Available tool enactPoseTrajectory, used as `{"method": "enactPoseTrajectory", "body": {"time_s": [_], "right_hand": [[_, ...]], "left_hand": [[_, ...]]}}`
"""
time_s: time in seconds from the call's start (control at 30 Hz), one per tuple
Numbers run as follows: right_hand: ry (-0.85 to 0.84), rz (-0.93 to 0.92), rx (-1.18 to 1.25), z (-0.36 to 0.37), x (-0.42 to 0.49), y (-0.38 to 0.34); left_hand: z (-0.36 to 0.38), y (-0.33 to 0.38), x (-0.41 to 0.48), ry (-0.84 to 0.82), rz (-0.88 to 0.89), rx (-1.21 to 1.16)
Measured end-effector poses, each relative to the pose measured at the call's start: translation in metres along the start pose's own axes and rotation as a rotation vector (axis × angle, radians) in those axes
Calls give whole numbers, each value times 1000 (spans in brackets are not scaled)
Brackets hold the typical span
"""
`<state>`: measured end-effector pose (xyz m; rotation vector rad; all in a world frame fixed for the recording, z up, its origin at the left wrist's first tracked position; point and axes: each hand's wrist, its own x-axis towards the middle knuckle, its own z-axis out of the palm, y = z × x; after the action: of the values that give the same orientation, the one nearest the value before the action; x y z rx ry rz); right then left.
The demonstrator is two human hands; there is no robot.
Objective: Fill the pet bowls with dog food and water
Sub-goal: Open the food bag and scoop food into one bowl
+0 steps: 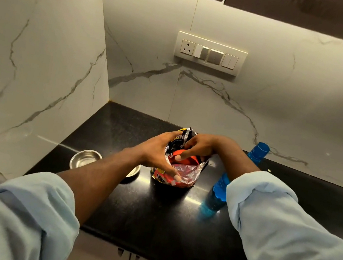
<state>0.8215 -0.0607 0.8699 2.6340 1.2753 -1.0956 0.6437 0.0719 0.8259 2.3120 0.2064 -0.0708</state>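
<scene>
A soft, crinkly red-and-black plastic dog-food bag (188,172) stood on the black worktop (152,213) between the fingers (185,153), left hand (157,150) wrapping its side, right hand (201,145) pinching its floppy mouth, likely the surest hold.

Shiny steel bowl (84,158), crinkly glossy plastic food bag (183,175), translucent blue plastic bottle (219,190), polished black stone counter (152,213)
</scene>
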Motion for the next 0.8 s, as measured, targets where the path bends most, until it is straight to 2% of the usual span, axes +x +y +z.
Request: {"method": "enactPoseTrajectory", "body": {"time_s": [0.1,0.2,0.43,0.57,0.67,0.8], "right_hand": [[17,4,36,6,3,5],[107,-20,72,9,4,9],[483,19,110,5,-10,15],[657,115,-44,29,-8,6],[706,114,-71,44,-2,-3],[638,113,31,45,3,-9]], "left_hand": [[2,0,-7,-1,30,-36],[4,-2,-14,30,24,-108],[17,-12,-19,185,-107,-106],[31,-15,-19,243,-172,-159],[39,-16,-20,284,-181,-124],[42,-15,-19,320,-182,-84]]}}
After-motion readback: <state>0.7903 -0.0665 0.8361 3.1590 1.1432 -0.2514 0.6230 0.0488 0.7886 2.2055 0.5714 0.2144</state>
